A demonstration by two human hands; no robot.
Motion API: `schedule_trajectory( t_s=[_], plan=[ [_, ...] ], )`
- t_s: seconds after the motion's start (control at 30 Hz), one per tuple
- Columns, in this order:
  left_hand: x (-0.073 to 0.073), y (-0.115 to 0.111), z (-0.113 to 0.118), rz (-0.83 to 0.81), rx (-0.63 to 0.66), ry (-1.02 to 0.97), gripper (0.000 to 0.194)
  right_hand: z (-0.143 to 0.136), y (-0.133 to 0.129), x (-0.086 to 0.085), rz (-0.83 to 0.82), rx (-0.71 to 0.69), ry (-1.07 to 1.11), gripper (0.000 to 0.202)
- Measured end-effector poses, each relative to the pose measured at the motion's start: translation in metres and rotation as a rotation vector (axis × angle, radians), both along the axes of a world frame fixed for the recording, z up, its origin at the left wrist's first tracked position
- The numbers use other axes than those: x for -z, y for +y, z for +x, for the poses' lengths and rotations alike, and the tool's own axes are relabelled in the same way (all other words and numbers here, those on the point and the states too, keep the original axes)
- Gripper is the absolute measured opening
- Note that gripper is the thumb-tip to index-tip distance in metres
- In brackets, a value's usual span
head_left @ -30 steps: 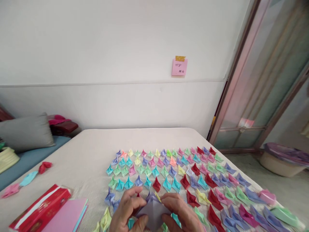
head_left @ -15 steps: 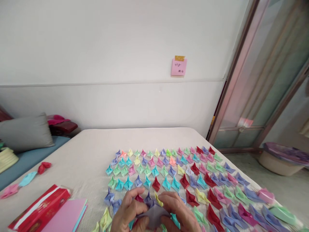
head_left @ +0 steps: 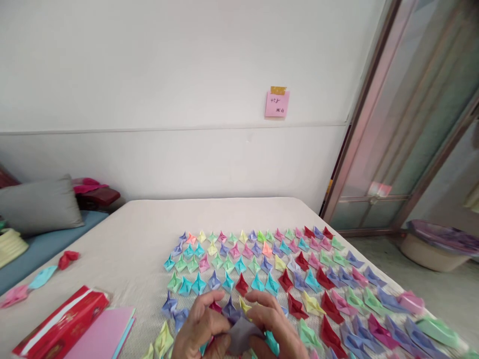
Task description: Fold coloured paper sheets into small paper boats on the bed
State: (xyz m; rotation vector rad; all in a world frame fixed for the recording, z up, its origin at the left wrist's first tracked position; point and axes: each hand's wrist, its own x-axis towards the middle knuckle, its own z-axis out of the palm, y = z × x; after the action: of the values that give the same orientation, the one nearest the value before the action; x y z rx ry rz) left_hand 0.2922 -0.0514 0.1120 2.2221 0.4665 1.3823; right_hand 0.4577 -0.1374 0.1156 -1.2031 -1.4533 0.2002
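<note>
A piece of folded purple-grey paper [head_left: 241,335] is held between both hands at the bottom middle of the view. My left hand [head_left: 204,326] pinches its left side between thumb and curled fingers. On the right side, my right hand [head_left: 275,324] grips it the same way, its index finger bent above the paper. Rows of small folded paper boats [head_left: 228,280] in blue, green, pink, red and yellow stand on the table behind and around the hands. A few boats directly beneath the hands are partly hidden.
A red tissue pack [head_left: 62,324] and a stack of pink and blue paper sheets [head_left: 101,331] lie at the left on the cloth-covered table [head_left: 149,224]. Farther left are crumpled paper pieces [head_left: 43,276]. A pink note [head_left: 277,103] is taped to the wall; a lined bin [head_left: 434,249] stands right.
The purple-grey paper has tilted and changed outline between my fingers, its top now more pointed. Both hands stay in nearly the same place.
</note>
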Motion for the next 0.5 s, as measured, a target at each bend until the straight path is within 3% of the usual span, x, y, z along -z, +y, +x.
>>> schedule_trajectory(
  t_s=[0.2, 0.37, 0.5],
  plan=[
    [-0.005, 0.0, -0.002, -0.008, -0.01, 0.042, 0.01, -0.002, 0.002, 0.001, 0.053, 0.014, -0.036, 0.035],
    [-0.013, 0.006, -0.008, 0.132, 0.105, 0.155, 0.008, -0.003, 0.003, 0.001, 0.071, 0.022, -0.016, 0.033],
    [-0.001, 0.001, 0.0, 0.078, -0.006, 0.006, 0.018, -0.003, 0.002, 0.0, 0.041, 0.011, -0.014, 0.039]
  ],
)
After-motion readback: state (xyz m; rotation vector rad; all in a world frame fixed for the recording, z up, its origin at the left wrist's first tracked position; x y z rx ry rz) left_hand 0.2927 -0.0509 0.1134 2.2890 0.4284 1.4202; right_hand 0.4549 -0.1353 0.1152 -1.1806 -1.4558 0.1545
